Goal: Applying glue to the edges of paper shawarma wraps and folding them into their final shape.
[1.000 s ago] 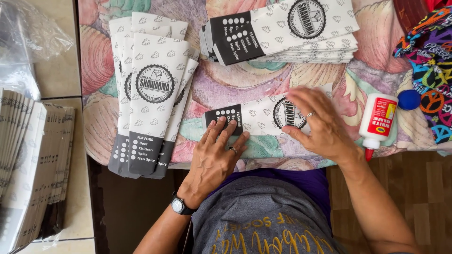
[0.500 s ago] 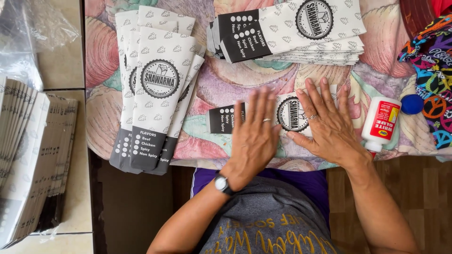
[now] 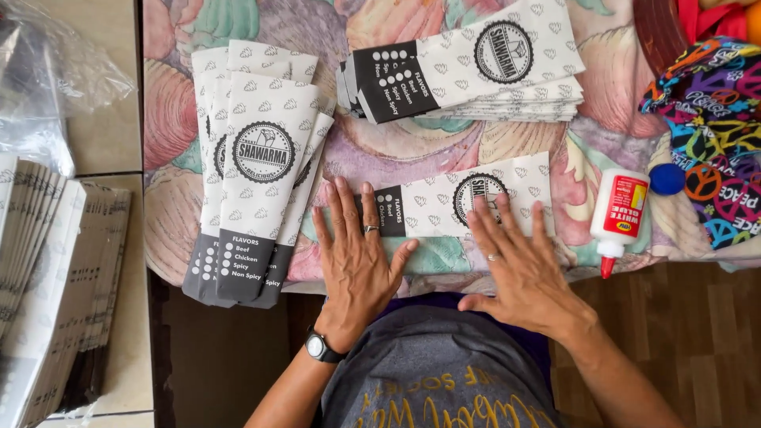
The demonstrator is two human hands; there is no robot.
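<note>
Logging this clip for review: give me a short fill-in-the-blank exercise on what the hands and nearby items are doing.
1. Both hands press flat on a paper ____ lying on the patterned cloth.
2. The left hand wears a ring, and its wrist carries a ____.
3. Right of the right hand lies a white glue bottle with a ____ tip.

Missing words: sleeve; watch; red

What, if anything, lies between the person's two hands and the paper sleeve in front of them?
Nothing visible does. The left hand and right hand both lie flat, palms down, on the paper sleeve. The glue bottle lies apart, to the right.
</note>
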